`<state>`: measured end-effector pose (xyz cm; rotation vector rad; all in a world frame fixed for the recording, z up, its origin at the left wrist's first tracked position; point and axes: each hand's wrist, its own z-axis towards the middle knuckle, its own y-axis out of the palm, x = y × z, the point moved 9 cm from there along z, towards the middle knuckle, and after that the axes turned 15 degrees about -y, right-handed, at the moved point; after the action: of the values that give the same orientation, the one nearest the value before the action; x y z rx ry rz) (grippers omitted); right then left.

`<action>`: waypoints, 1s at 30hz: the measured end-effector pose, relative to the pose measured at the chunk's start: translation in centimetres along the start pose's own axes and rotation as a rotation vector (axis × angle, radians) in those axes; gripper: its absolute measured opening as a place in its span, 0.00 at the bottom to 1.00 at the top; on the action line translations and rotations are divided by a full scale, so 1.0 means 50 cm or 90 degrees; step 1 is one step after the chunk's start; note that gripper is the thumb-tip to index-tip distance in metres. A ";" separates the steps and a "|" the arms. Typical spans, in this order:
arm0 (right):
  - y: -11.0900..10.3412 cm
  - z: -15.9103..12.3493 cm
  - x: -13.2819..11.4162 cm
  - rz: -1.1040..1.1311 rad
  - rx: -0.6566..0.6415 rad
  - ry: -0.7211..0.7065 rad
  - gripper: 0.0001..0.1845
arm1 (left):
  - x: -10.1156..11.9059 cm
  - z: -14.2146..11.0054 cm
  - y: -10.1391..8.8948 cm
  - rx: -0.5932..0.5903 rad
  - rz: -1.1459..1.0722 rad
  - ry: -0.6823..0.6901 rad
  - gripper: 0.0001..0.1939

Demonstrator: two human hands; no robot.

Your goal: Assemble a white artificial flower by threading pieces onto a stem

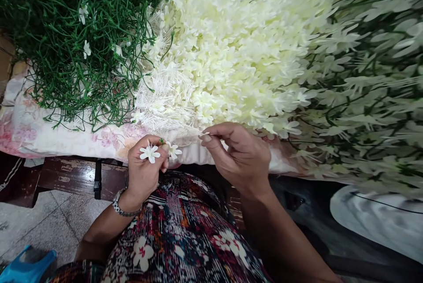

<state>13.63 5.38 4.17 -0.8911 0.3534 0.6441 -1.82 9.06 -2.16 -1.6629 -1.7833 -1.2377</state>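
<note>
My left hand [147,166] is closed around a green artificial flower stem [161,141], most of which the fingers hide. Two white artificial flowers show at that hand, one white flower [150,153] over the fingers and another [173,151] beside the thumb. To its right, my right hand [239,155] pinches thumb against forefinger on a tiny thin white piece [205,134], too small to make out fully. Just beyond the hands lies a heap of thin white stamen pieces [165,98]. Behind and right of it spreads a large pile of cream-white petal blossoms [244,54].
Green artificial stems [82,45] are heaped at the left on a flowered cloth [109,140]. Stems with white flowers [373,76] fill the right side. Below the cloth's edge is a brown wooden bench [72,177]. A blue plastic object [29,265] stands on the floor, lower left.
</note>
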 end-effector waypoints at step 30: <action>0.010 -0.023 -0.026 0.141 0.112 -0.025 0.08 | -0.029 0.011 0.067 -0.061 -0.016 -0.028 0.10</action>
<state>12.26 4.21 3.89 -0.6755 0.4709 0.8202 1.78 8.32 -2.51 -1.7370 -1.8024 -1.3263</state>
